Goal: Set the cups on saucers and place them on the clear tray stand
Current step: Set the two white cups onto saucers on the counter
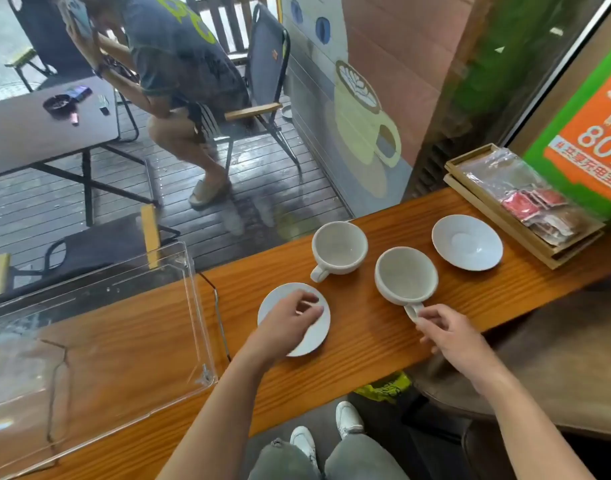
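Observation:
Two white cups stand empty on the wooden counter. The near cup (406, 275) has its handle toward me, and my right hand (449, 332) pinches that handle. The far cup (338, 245) stands just left of it, untouched. My left hand (286, 323) rests on top of the near white saucer (314, 336), fingers curled over its middle. A second white saucer (467, 242) lies alone farther right. The clear tray stand (99, 327) sits at the left end of the counter with nothing on it.
A wooden box (522, 206) of sachets sits at the counter's far right by a green and orange sign. Beyond the window glass a person sits on a chair at a dark table. The counter's front edge runs just before my knees.

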Demonstrator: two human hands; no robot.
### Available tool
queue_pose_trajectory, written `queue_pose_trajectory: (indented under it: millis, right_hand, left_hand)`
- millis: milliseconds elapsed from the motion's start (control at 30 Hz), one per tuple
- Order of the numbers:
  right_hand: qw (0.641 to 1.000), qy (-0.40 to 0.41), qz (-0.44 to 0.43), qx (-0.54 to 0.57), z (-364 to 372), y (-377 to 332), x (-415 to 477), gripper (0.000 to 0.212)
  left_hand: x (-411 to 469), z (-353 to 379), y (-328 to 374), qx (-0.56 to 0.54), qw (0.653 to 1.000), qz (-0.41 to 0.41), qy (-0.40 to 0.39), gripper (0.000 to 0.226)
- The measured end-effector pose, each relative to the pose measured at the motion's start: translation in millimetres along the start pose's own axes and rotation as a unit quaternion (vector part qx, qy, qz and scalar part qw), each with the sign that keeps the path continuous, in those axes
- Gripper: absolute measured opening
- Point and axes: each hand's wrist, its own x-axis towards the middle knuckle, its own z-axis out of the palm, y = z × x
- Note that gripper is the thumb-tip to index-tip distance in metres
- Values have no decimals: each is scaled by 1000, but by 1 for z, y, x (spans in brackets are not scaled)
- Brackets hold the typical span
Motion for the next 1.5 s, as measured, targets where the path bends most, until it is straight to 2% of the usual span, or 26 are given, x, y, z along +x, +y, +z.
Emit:
queue_pose_trajectory:
  millis: [167,267,433,533,700,1133,1500]
  right_hand:
    - [993,60,72,77,3,10,10,21]
    - [987,58,93,122,5,14,14,24]
    - [981,23,104,164,8,17,17,13]
    - [980,24,87,179,10,18,18,9]
    - [971,7,100,218,16,18,21,16]
    - [961,5,104,257,21,17,29,18]
    - [965,-15,94,243,18,18,31,19]
  left_hand:
    - [47,11,12,-114,984,-47,125,31]
    - [64,20,17,-131,982,-95,97,36]
    - [82,27,23,-177,969,-154,72,42]
    - [87,30,21,-179,966,-183,48,34]
    - [95,34,17,-217,959,-170,72,20]
    - [71,33,11,-235,964,-59,113,29]
    - [-6,36,-24,-331,930,-30,158,29]
